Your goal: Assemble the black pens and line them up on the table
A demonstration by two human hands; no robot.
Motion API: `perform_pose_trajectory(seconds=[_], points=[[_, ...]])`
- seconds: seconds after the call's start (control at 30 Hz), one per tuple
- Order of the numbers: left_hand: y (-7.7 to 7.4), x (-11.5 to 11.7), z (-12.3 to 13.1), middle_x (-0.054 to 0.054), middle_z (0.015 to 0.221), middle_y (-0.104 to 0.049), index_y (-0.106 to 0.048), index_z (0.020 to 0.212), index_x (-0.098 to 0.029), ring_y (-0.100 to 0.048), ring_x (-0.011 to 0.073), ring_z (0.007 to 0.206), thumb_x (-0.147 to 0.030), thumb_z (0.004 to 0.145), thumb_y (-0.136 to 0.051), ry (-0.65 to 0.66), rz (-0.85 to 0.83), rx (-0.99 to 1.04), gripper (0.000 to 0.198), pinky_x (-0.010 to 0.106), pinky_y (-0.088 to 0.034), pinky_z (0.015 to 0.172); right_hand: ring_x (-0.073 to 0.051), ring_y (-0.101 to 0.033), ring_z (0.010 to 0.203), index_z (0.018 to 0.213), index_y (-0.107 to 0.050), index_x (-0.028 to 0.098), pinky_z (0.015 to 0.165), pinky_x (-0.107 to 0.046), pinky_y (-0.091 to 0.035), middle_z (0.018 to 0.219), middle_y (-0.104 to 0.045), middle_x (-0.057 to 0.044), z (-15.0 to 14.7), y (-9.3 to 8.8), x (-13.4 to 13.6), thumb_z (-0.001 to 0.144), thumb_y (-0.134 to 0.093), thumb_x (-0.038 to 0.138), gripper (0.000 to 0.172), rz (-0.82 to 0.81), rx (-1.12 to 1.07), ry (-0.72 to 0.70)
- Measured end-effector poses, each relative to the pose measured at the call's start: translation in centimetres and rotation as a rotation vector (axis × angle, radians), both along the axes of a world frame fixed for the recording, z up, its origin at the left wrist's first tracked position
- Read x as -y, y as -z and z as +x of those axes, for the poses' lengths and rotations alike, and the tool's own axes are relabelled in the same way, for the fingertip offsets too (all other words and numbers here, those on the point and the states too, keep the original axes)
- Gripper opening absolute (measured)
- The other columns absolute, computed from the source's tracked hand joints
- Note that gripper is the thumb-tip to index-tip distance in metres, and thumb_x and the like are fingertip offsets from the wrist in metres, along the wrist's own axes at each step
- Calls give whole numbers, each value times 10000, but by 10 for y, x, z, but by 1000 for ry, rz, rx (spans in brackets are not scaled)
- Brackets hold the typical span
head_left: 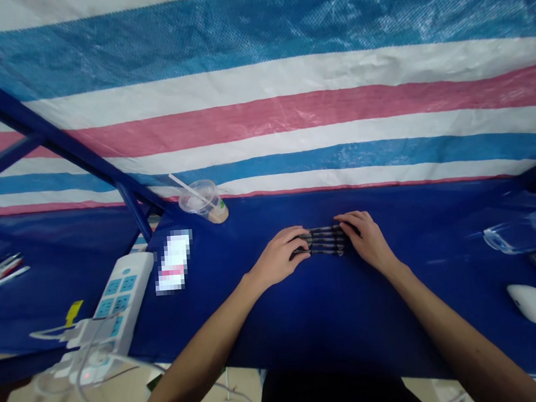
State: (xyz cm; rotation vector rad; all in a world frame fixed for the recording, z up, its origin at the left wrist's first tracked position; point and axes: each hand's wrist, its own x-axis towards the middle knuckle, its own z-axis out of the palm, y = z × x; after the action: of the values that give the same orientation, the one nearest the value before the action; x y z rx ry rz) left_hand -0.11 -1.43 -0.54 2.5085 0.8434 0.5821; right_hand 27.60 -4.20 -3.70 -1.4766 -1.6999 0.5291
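Several slim dark sticks that look like pens [326, 241] lie side by side on the blue table [331, 313], in a close row running left to right. Around their left ends curl the fingers of my left hand [281, 253], closed on the row with the thumb at the near side. My right hand [366, 237] is at the opposite ends, its thumb and fingers bent against the far pens. The tips under both hands are partly hidden.
A plastic cup with a straw [206, 202] stands at the back left. Nearer are a blurred-out phone [175, 261] and a white power strip [123, 303] with plugged cables. At right lie a white case [535, 305] and a clear plastic item [504, 239]. Striped sheeting [289, 114] hangs behind.
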Motion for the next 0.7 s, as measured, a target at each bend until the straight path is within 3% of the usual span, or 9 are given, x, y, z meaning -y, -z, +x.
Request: perform_pose_trajectory(seconds=[0.13,0.3,0.5,0.7], points=[[-1,1,1,48,1385,-639,-681,1016,-215,-538,238,1395,-286,976,-661,-5,-18,4,84,473,-468,1186,-286,-533,1340,1453,-524,336,1175,-527,-374,1401,-622,-67,-2,4,4,1036,-435,583,492,-144,-392,-1],[-2,3,1,58,1364,-649,-680,1025,-211,-542,241,1388,-269,971,-668,9,-18,16,80,458,-475,1172,-240,-300,1549,1496,-446,349,1299,-499,-160,1567,-493,-34,-17,12,6,1037,-317,657,568,-180,-748,-66],[0,4,-1,77,1369,-642,-685,1030,-217,-550,252,1380,-287,968,-674,7,-13,12,95,476,-486,1151,-243,-302,1551,1474,-460,353,1306,-531,-130,1548,-510,-41,-26,12,5,1040,-290,648,552,-168,-786,-187],[1,2,-2,83,1387,-622,-671,1026,-207,-519,256,1408,-287,970,-675,16,-29,33,98,492,-466,1172,-251,-362,1523,1495,-419,312,1295,-544,-185,1515,-533,-86,-23,14,9,1062,-239,609,555,-128,-677,-195]])
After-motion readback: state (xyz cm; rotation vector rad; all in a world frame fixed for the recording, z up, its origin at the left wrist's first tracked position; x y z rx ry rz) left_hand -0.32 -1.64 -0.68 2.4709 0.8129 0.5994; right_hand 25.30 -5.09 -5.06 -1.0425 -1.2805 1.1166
